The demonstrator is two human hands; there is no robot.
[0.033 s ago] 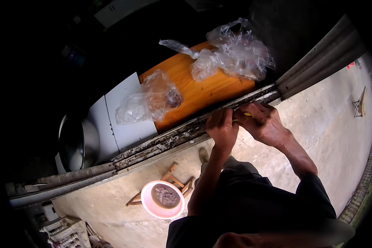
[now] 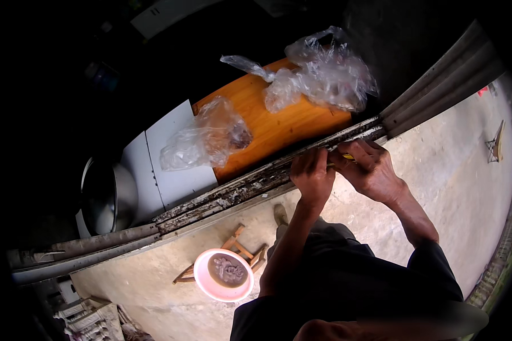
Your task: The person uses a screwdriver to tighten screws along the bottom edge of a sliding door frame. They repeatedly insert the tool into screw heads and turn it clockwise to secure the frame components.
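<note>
My right hand [image 2: 375, 176] is closed around a slim yellow tool [image 2: 349, 157]; only short bits of it show between the fingers, so its kind is unclear. Close beside it, my left hand [image 2: 313, 181] is curled with its fingertips at the window track; what it grips, if anything, is hidden. Both hands are at the worn window track [image 2: 233, 198], whose rails carry flaking, dirty white and dark patches. The tool's working end cannot be seen.
Beyond the track, an orange wooden board [image 2: 273, 128] bears clear plastic bags [image 2: 330, 74]. Left of it are a white surface [image 2: 170, 153] and a metal pot [image 2: 116, 196]. Below, a pink basin [image 2: 210, 284] with murky water rests on a wooden stool [image 2: 238, 245].
Both hands have shifted slightly to the right along the track, the yellow tool moving with them. The surrounding things look unchanged.
</note>
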